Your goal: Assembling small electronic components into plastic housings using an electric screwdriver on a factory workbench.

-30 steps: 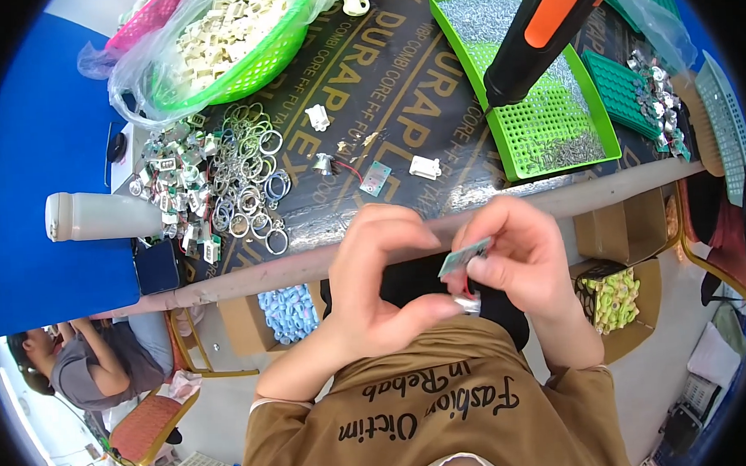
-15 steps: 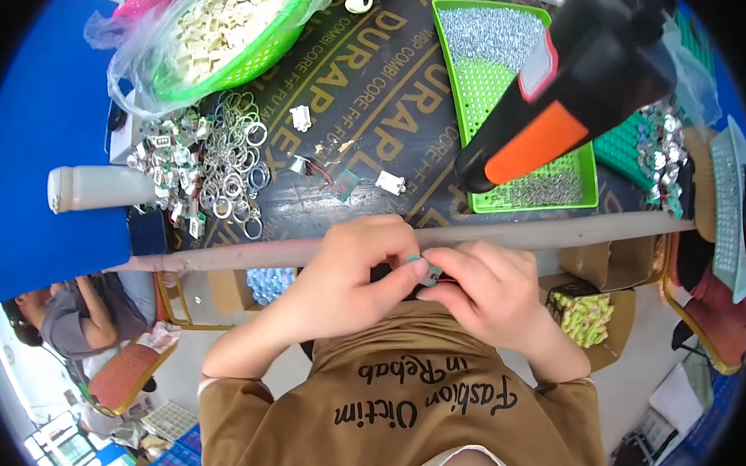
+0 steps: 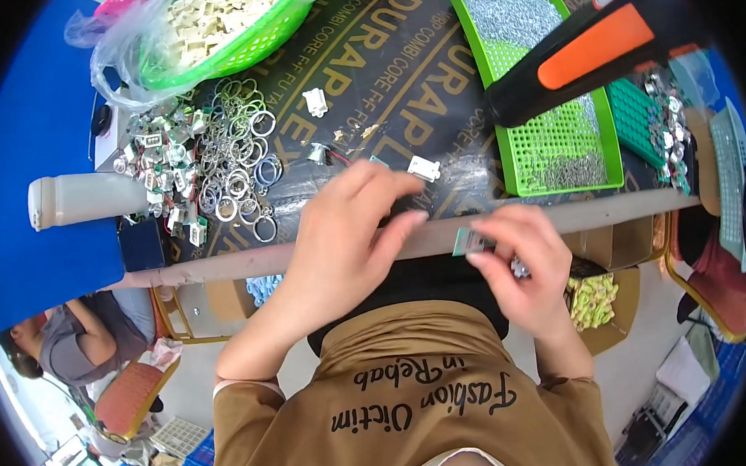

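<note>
My right hand (image 3: 526, 263) pinches a small green circuit board (image 3: 465, 242) between thumb and fingertips, just off the table's front edge. A silvery bit shows under those fingers, too small to name. My left hand (image 3: 352, 230) reaches over the table edge, its thumb and index finger apart with nothing seen between them. Just beyond its index fingertip lies a small white plastic housing (image 3: 424, 169). Past the left knuckles are a small silvery metal part (image 3: 318, 154) with a red wire and a sliver of green board (image 3: 378, 160), mostly hidden by the hand.
Metal rings (image 3: 239, 181) and wired boards (image 3: 166, 155) are heaped on the left, beside a whitish cylinder (image 3: 89, 200). Behind stands a green basket (image 3: 254, 64) of white parts. To the right, a black-and-orange tool (image 3: 591, 51) overhangs a green tray (image 3: 513, 165) of small metal pieces.
My hands have parted from their shared hold on the board. The left has gone forward over the table; the right has moved right, keeping the board. The whole view has shifted slightly.
</note>
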{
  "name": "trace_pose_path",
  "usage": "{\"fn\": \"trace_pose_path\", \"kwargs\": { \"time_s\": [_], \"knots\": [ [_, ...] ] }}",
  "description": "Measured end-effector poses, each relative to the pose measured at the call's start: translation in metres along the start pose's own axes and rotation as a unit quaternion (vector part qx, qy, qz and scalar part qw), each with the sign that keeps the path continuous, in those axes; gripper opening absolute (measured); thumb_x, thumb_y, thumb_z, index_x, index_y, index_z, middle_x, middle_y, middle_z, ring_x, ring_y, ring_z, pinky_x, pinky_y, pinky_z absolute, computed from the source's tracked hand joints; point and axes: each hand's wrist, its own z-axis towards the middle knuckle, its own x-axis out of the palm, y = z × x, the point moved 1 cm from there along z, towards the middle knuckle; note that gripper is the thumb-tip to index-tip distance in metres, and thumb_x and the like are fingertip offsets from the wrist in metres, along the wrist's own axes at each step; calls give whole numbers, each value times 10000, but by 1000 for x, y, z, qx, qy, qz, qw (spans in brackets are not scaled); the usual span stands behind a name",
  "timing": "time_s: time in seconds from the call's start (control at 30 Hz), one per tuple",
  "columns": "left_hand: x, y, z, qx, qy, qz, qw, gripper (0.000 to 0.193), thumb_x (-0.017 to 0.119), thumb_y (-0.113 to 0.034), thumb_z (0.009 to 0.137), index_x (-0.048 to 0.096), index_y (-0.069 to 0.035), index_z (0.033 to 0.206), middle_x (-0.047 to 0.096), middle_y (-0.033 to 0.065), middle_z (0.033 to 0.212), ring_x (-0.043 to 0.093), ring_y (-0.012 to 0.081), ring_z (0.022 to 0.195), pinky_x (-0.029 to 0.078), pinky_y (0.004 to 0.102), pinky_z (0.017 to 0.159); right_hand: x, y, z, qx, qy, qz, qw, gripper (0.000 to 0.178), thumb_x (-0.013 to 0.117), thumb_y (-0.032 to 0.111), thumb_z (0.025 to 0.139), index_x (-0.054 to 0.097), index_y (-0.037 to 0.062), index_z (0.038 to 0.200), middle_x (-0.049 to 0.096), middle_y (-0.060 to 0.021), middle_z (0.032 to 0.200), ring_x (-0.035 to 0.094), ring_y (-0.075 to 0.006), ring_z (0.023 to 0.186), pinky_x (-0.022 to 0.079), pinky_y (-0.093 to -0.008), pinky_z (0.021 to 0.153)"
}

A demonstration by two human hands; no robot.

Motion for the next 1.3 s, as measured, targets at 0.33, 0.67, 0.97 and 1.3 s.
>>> {"fn": "trace_pose_path", "kwargs": {
  "time_s": [0.33,0.67,0.97,1.3],
  "knots": [
    [25,27,13,86,-81,70,991,201,659,-49,670,575,-25,851,528,125,863,522,310,802,435,361,688,18,-4,8,13,-62,3,998,283,634,-65,683,594,12,953,539,-73,907,493,-85,590,418,-203,509],
    [13,16,-7,-29,-61,-286,956,158,621,1,685,574,0,836,548,61,721,567,116,618,457,238,558,22,10,26,-59,-47,-34,997,274,644,-61,668,604,24,925,537,-72,863,529,-125,659,446,-229,545],
    [18,13,-14,-11,-82,-351,933,206,606,40,669,610,-1,871,530,27,725,508,75,604,422,190,547,16,18,31,-121,-14,-63,991,285,656,-48,631,620,41,899,551,-82,834,555,-198,688,461,-269,561],
    [14,-4,-22,9,-76,-335,939,245,601,78,667,625,6,900,555,42,770,526,68,627,440,180,549,8,27,21,-143,-29,-70,987,270,655,-44,621,632,43,875,559,-71,810,553,-188,677,444,-269,548]
  ]
}}
